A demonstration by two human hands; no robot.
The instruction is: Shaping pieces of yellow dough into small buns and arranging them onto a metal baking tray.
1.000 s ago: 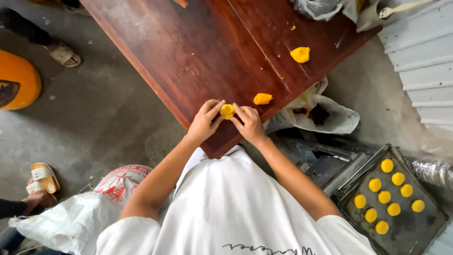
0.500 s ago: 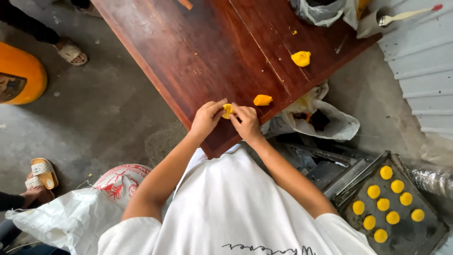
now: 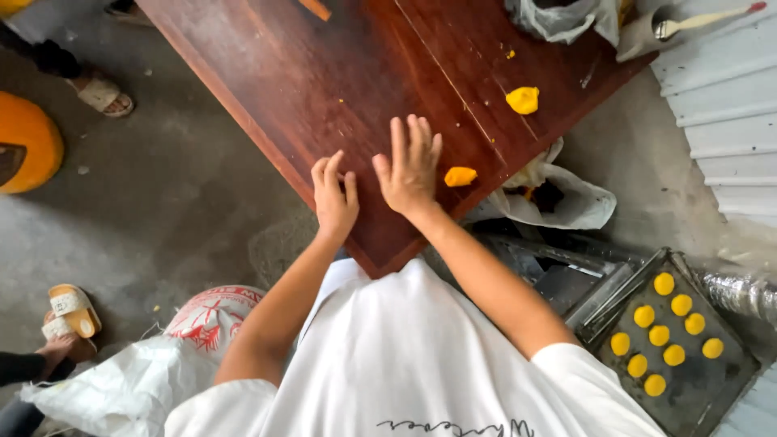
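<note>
Beside the flat right hand (image 3: 411, 171), a white bag (image 3: 558, 198) hangs off the table (image 3: 324, 73).

Two dough lumps (image 3: 460, 176) lie on the table (image 3: 324, 73), right of both hands; tray (image 3: 712, 388) on the floor

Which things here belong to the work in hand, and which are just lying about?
In use:
left hand and right hand, flat over the wooden table
yellow dough lumps
tray of yellow balls

Lying about:
white sack
sandal
spoon
</note>
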